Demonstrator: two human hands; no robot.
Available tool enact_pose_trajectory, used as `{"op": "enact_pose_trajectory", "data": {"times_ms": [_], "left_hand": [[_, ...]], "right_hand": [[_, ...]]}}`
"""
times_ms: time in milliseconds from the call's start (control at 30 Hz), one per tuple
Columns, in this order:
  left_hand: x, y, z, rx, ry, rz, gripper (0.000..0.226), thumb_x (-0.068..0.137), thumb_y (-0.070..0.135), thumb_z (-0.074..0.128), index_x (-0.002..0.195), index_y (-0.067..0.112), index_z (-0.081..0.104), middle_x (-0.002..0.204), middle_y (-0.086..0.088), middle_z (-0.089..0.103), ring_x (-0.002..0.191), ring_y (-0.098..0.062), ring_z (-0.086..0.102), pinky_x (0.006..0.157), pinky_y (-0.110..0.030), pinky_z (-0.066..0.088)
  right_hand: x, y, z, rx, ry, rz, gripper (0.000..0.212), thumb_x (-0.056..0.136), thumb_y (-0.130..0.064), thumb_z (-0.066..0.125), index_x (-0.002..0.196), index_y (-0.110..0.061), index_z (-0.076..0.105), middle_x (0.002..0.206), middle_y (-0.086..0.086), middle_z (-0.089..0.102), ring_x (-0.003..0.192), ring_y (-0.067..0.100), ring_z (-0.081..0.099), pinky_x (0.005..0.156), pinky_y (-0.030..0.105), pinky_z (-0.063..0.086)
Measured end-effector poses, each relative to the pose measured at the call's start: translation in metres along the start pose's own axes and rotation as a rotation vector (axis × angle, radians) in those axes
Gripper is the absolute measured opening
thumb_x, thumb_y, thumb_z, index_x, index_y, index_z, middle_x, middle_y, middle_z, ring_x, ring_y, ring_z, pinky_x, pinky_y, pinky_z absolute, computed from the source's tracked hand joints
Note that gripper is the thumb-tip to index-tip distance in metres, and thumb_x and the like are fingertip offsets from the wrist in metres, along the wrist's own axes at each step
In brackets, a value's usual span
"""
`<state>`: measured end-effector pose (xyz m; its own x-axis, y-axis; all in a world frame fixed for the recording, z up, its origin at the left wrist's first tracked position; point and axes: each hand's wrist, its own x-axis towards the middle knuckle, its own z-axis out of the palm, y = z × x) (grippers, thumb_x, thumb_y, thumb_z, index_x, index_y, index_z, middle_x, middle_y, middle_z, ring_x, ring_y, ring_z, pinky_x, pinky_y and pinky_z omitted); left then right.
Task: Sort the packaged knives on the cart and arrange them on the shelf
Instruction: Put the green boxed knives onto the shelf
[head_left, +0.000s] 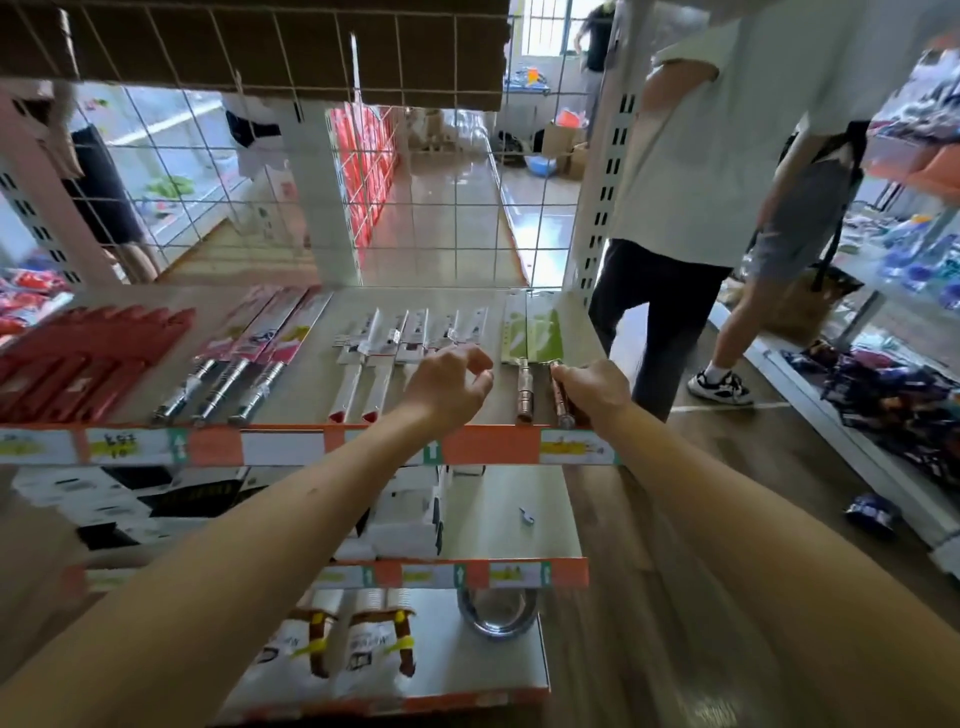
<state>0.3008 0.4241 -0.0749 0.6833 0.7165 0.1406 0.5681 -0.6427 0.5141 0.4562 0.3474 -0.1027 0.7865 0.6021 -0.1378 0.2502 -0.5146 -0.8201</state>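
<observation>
Beige store shelf (304, 387) with knife rows running back from its front edge: pink-sleeved steel-handled knives (260, 338) left of centre, white-carded knives (410, 332) at centre, green-sleeved wooden-handled knives (530, 338) at the right end. The right hand (597, 387) grips the rightmost green-sleeved knife's handle. The left hand (452, 382) hovers above the white-carded knives, fingers loosely curled, empty.

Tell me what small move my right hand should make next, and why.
Probably let go: your right hand grips the handle of the rightmost green-packaged knife, which already lies flat on the shelf beside its twin, handles near the front edge.
</observation>
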Motion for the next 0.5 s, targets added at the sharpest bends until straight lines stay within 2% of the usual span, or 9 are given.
{"op": "enact_pose_trajectory", "data": {"times_ms": [67, 133, 233, 300, 433, 500], "left_hand": [[0.0, 0.001, 0.0, 0.009, -0.008, -0.001, 0.026, 0.094, 0.025, 0.047, 0.116, 0.016, 0.059, 0.119, 0.0, 0.062, 0.108, -0.015, 0.055, 0.078, -0.018, 0.033], [-0.001, 0.0, 0.001, 0.011, -0.019, 0.002, 0.026, 0.094, 0.025, 0.047, 0.116, 0.015, 0.058, 0.119, -0.001, 0.062, 0.108, -0.015, 0.055, 0.078, -0.018, 0.034], [-0.001, -0.001, 0.003, 0.018, -0.021, 0.002, 0.027, 0.094, 0.025, 0.047, 0.116, 0.015, 0.059, 0.119, 0.0, 0.062, 0.109, -0.015, 0.056, 0.078, -0.017, 0.034], [-0.002, -0.002, 0.003, 0.026, -0.021, -0.007, 0.027, 0.094, 0.025, 0.047, 0.117, 0.016, 0.059, 0.12, 0.001, 0.062, 0.109, -0.015, 0.056, 0.078, -0.017, 0.034], [-0.004, -0.002, 0.006, 0.024, -0.049, -0.005, 0.027, 0.094, 0.025, 0.047, 0.117, 0.015, 0.058, 0.119, 0.0, 0.061, 0.11, -0.017, 0.055, 0.079, -0.021, 0.037], [-0.004, 0.0, 0.011, 0.016, -0.074, 0.007, 0.026, 0.094, 0.024, 0.047, 0.115, 0.014, 0.059, 0.118, -0.001, 0.062, 0.11, -0.018, 0.056, 0.09, -0.025, 0.041]], "right_hand": [[0.002, 0.0, 0.0, -0.049, 0.025, -0.03, 0.038, 0.091, -0.032, 0.054, 0.101, 0.003, 0.065, 0.104, 0.017, 0.066, 0.09, 0.026, 0.059, 0.068, 0.023, 0.039], [0.003, -0.001, 0.001, -0.136, 0.029, -0.09, 0.039, 0.091, -0.033, 0.054, 0.096, 0.004, 0.067, 0.099, 0.018, 0.068, 0.093, 0.028, 0.062, 0.064, 0.023, 0.038], [0.002, -0.004, 0.0, -0.24, 0.042, -0.18, 0.037, 0.091, -0.03, 0.057, 0.087, 0.005, 0.068, 0.09, 0.018, 0.07, 0.076, 0.024, 0.06, 0.056, 0.021, 0.038], [0.002, -0.005, -0.001, -0.259, 0.051, -0.207, 0.035, 0.09, -0.027, 0.059, 0.087, 0.007, 0.068, 0.088, 0.018, 0.068, 0.072, 0.022, 0.056, 0.049, 0.02, 0.034], [0.002, -0.003, -0.006, -0.276, 0.067, -0.226, 0.033, 0.09, -0.027, 0.059, 0.082, 0.005, 0.066, 0.074, 0.013, 0.057, 0.073, 0.027, 0.056, 0.056, 0.025, 0.035], [0.001, -0.003, -0.009, -0.289, 0.063, -0.229, 0.035, 0.09, -0.029, 0.059, 0.08, 0.004, 0.066, 0.072, 0.012, 0.055, 0.071, 0.024, 0.054, 0.061, 0.026, 0.035]]}}
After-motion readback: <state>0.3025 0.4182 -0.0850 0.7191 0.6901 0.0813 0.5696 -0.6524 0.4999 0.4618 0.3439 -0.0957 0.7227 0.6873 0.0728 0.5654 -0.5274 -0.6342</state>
